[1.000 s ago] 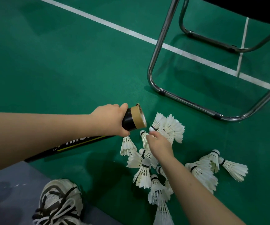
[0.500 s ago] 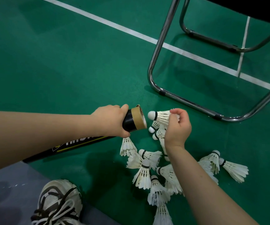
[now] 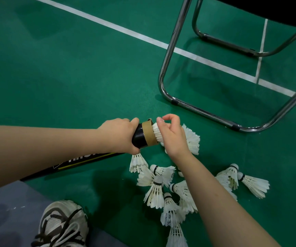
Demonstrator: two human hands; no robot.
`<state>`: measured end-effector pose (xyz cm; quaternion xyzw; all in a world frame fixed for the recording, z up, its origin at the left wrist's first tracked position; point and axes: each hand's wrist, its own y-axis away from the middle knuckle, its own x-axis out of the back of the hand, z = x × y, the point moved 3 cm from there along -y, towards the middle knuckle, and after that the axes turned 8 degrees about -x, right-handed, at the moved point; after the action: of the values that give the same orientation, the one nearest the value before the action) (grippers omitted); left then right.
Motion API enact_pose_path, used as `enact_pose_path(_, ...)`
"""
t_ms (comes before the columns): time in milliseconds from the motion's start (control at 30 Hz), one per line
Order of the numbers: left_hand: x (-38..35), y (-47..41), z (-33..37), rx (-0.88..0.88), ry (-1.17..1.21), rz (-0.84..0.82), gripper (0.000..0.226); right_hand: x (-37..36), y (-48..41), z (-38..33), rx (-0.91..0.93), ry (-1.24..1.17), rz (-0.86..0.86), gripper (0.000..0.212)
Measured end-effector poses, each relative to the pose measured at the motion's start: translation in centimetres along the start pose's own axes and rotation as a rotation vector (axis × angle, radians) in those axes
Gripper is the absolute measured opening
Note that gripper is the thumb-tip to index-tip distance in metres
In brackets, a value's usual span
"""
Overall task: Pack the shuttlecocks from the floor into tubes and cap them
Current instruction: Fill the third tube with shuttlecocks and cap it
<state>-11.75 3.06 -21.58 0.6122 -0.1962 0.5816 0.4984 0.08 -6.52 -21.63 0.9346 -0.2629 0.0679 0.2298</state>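
We are gripping the tube (image 3: 144, 135) near its mouth with the left hand (image 3: 120, 135), steadying it, while the right hand (image 3: 173, 138) is pinching a shuttlecock (image 3: 157, 133) partway in (feathers trailing, so they nest). The pile (image 3: 156, 191) is lying near right.

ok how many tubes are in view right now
1. The black tube is gripped in the left hand, its brown-rimmed mouth facing the right hand, which holds a shuttlecock partly inside it. No other tube shows; more may lie out of frame.
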Motion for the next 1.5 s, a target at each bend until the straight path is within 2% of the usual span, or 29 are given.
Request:
enact_pose_path(100,0.4,-0.2,-0.1,0.009,0.02,0.02,0.056,0.2,-0.2,-0.1,-0.047,-0.014,-0.021,0.026)
enact_pose_path(200,0.5,-0.4,-0.2,0.012,0.024,0.023,0.057,0.2,-0.3,0.0,-0.1,-0.022,-0.104,0.023)
enact_pose_path(367,0.5,-0.3,0.3,-0.018,0.013,0.012,0.057,-0.9,0.1,-0.2,-0.151,0.029,-0.47,0.01)
enact_pose_path(467,0.3,-0.1,1.1,-0.062,-0.027,0.004,0.056,-1.0,0.7,-0.6,-0.199,0.092,-0.651,0.018)
enact_pose_path(533,0.2,0.1,1.3,-0.082,-0.054,0.005,0.056,-1.3,1.0,-0.5,-0.208,0.133,-0.704,0.016)
enact_pose_path(600,0.5,-0.1,1.0,-0.071,-0.039,0.025,0.056,-1.5,0.6,-0.5,-0.183,0.032,-0.549,0.006)
enact_pose_path(733,1.0,-0.6,0.1,-0.008,0.023,0.052,0.057,-0.5,-0.2,-0.1,-0.093,-0.329,0.114,0.027)
enact_pose_path(767,0.9,-0.5,-0.2,0.002,0.027,0.041,0.057,-0.2,-0.2,0.2,-0.075,-0.318,0.212,0.028)
enact_pose_path(833,0.4,-0.1,-0.6,0.014,0.019,0.011,0.056,0.2,-0.2,1.2,-0.112,-0.184,0.286,0.027)
enact_pose_path(900,0.2,0.2,-1.1,0.02,0.0,-0.008,0.056,0.1,-0.5,2.5,-0.216,-0.024,0.232,0.021)
enact_pose_path(1000,0.4,0.3,-2.0,0.041,-0.01,-0.017,0.057,-1.3,-0.3,4.6,-0.394,0.245,-0.02,0.017)
enact_pose_path(1067,0.8,0.1,-2.6,0.055,-0.017,-0.001,0.058,-3.1,0.7,5.6,-0.543,0.209,-0.235,0.009)
enact_pose_path(1133,1.1,0.0,-3.0,0.061,-0.028,0.029,0.058,-4.9,2.0,6.0,-0.679,0.075,-0.412,0.017)
enact_pose_path(1200,1.2,-0.1,-3.1,0.059,-0.032,0.046,0.059,-6.2,2.7,6.2,-0.765,-0.008,-0.52,0.031)
enact_pose_path(1333,1.3,-0.1,-3.0,0.056,-0.018,0.054,0.058,-7.3,2.7,6.9,-0.827,-0.151,-0.492,0.046)
enact_pose_path(1500,1.0,0.2,-3.3,0.056,-0.006,0.04,0.058,-6.2,1.3,7.0,-0.798,-0.232,-0.209,0.034)
